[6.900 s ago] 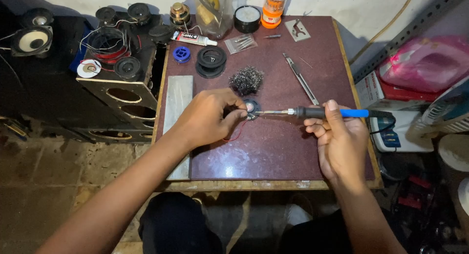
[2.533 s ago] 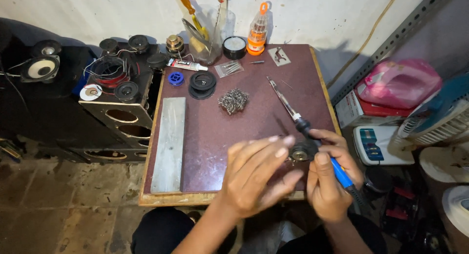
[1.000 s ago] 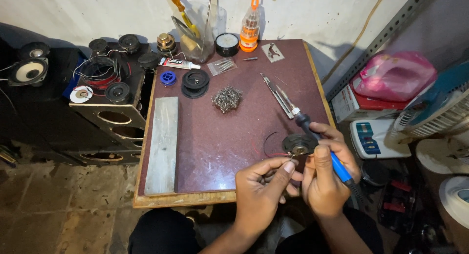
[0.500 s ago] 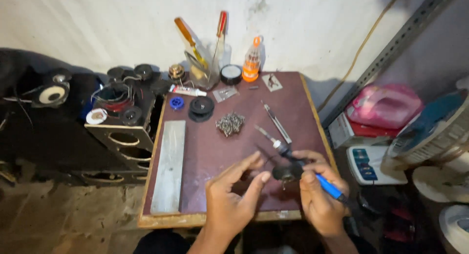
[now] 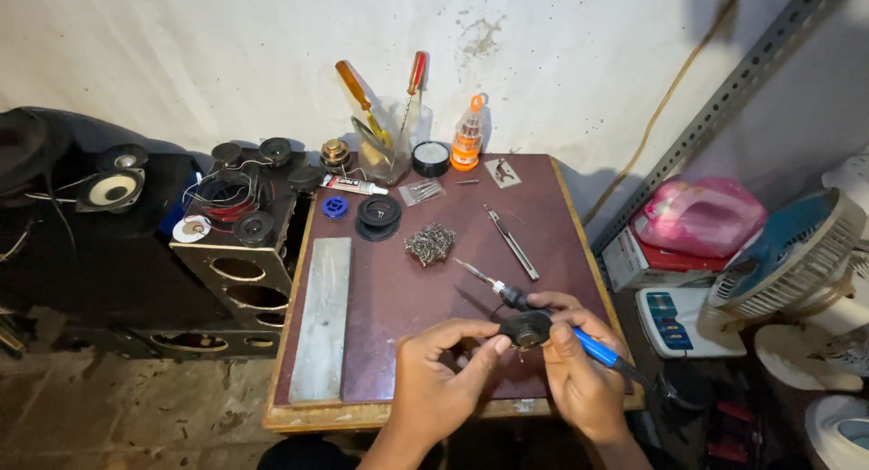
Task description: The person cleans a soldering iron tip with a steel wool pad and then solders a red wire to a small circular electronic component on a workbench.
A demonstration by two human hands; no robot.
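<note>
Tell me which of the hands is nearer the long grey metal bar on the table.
Left. The left hand is just right of the grey metal bar, near its lower end; the right hand, holding the soldering iron, sits farther right, beyond the left.

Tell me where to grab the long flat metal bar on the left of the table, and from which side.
Grip the flat metal bar across its narrow width near the middle, coming from above. It lies flat along the table edge, so thin long sides are the only purchase.

left hand (image 5: pixel 444 379) pinching — right hand (image 5: pixel 579 370) curled shut, hands touching
</note>
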